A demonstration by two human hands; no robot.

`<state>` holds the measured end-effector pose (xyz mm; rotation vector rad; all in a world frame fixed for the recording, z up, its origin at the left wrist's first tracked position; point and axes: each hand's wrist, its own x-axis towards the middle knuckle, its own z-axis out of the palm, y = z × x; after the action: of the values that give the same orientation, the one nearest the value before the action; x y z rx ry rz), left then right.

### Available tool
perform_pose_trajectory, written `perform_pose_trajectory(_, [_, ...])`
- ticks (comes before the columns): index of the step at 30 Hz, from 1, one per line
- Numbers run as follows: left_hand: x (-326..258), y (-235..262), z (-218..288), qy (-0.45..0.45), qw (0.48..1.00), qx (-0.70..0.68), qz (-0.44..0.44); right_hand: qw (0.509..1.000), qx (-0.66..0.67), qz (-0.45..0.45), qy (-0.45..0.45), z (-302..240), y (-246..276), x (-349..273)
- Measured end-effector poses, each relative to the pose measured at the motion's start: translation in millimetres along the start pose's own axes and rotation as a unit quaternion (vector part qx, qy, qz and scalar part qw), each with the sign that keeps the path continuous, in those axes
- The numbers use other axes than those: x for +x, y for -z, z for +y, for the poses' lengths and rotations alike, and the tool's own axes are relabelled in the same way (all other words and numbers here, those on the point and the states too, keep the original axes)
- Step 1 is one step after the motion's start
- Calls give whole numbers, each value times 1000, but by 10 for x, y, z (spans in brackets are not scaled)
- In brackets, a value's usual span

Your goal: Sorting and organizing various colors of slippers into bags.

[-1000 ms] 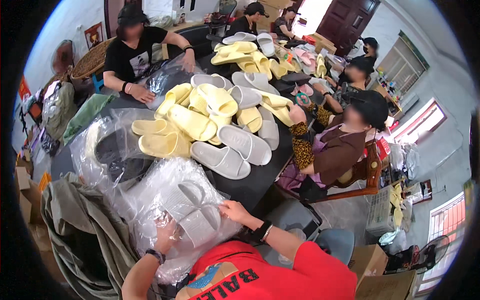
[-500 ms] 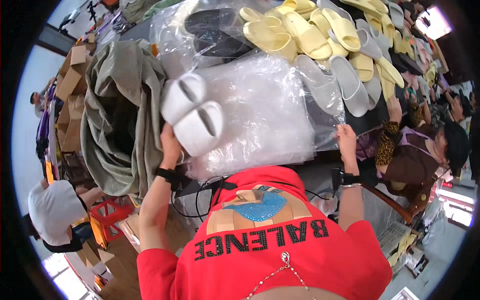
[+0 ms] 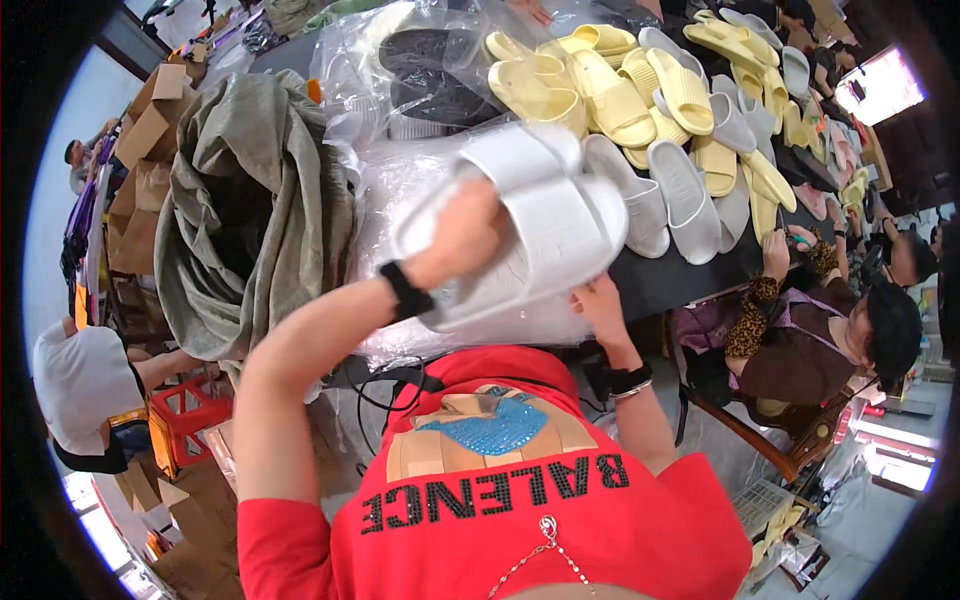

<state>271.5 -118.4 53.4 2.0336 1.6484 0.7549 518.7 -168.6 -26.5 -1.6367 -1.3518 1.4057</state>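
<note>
A pair of white slide slippers (image 3: 560, 235) is held side by side over the stack of clear plastic bags (image 3: 390, 180), tilted toward the right. Smeared by motion, my left hand (image 3: 468, 235) reaches across the pair and grips the slippers from above. My right hand (image 3: 600, 305) is at their lower right edge, its fingers bent inward. Whatever thin thing those fingers pinch does not show clearly.
Yellow slippers (image 3: 612, 95) and grey slippers (image 3: 685, 200) lie piled at the back right of the dark table. A bag with black slippers (image 3: 435, 75) lies behind. An open greenish sack (image 3: 240, 220) stands left. A co-worker (image 3: 820, 335) sits at the right.
My left hand has carried the white slippers rightward from the left side of the bag stack, turning them. My right hand has come inward and left; the bag it pulled out no longer shows distinctly.
</note>
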Motion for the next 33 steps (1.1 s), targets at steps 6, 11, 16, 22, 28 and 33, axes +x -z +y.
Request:
perform_pose_trajectory(6, [-3, -578, -718, 3, 970, 240, -33, 999, 48, 20, 6, 182, 85, -163])
perform_pose_trajectory(11, [65, 19, -1060, 58, 966, 246, 62, 979, -177, 80, 66, -49, 67, -277])
perform_pose_trajectory(16, [-248, 82, -635, -25, 979, 204, -13, 828, -493, -31, 266, -190, -209, -186])
perform_pose_trajectory(22, [-940, -141, -945, -51, 971, 232, -21, 781, -558, -187, 211, 121, -536, 41])
perform_pose_trajectory(28, [-1025, 297, -1254, 64, 979, 194, 13, 798, -507, -233, 226, 83, -416, 114])
perform_pose_trajectory(33, [-819, 264, -652, -92, 980, 170, -37, 964, 11, -204, 170, -309, -292, -49])
